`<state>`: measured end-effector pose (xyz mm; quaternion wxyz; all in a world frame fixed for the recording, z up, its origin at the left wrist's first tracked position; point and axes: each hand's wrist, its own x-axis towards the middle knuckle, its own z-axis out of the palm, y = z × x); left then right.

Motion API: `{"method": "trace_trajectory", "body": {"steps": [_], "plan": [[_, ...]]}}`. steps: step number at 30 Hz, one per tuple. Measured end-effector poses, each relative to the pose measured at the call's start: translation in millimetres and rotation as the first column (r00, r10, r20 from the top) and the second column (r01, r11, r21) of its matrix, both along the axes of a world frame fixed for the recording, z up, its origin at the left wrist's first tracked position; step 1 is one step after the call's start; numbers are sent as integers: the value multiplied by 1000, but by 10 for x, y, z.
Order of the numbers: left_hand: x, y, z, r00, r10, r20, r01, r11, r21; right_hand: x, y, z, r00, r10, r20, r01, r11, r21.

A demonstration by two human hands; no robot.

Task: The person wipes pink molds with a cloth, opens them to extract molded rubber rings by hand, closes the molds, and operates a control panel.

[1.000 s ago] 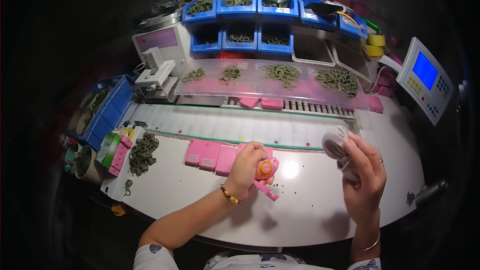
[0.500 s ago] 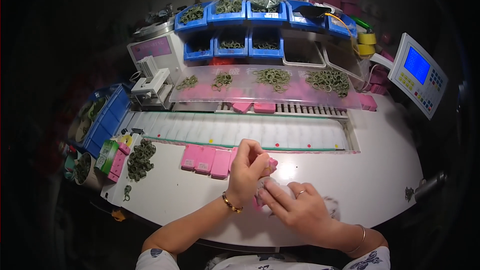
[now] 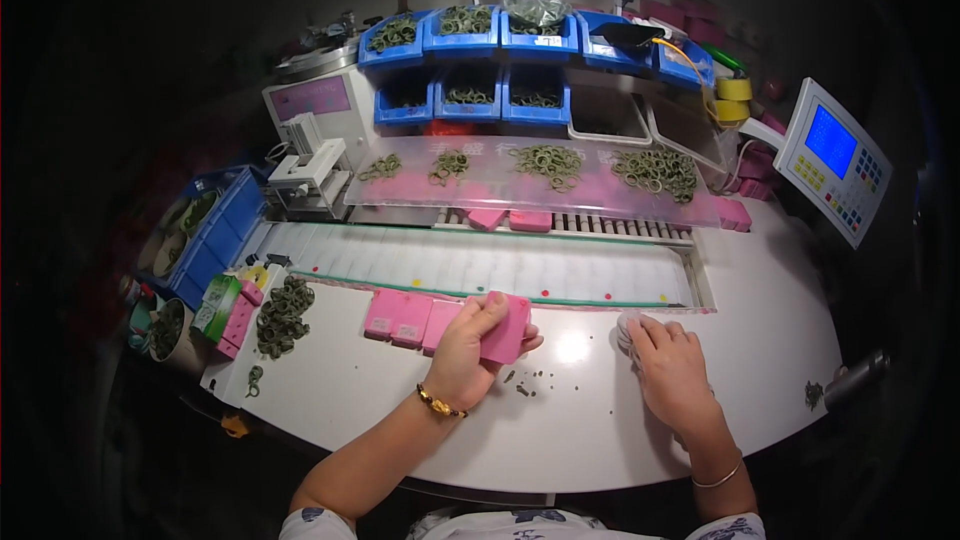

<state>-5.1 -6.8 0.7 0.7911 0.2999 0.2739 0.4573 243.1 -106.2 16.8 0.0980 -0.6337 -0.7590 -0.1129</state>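
Note:
My left hand (image 3: 468,347), with a beaded bracelet at the wrist, is closed around a flat pink rubber mold (image 3: 508,331), thumb on its near face. The mold is held above the white table. To the right, my right hand (image 3: 671,364) curls over a greyish-white cloth bundle (image 3: 627,331) at the table surface; most of the bundle is hidden under the fingers. Between the hands lie dark green crumbs (image 3: 522,389). Left of my left hand, several pink molds (image 3: 410,318) sit in a row, some bearing small labels.
Behind the molds runs a long white conveyor-like strip (image 3: 460,265). Green rings (image 3: 284,317) are heaped on the left, with more on a translucent shelf (image 3: 480,195) and in blue bins (image 3: 535,105). A control panel (image 3: 832,162) stands right, a dark cylinder (image 3: 858,377) near the right edge.
My hands have moved apart. The right one has gone right with the cloth bundle; the left now shows the pink mold's flat face. Crumbs on the table have come into view.

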Motion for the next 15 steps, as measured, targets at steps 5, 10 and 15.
{"method": "trace_trajectory", "body": {"steps": [5,10,15], "plan": [[31,-137,-38,998,-57,8,55,986,156,-285,132,196,882,256,-395,-249,966,71],[53,-273,-73,1000,-4,-1,4,954,301,-671,197,162,542,219,-812,-321,946,40],[-30,-286,-157,991,136,12,-129,901,414,-1023,154,119,606,342,-719,-249,939,236]]}}
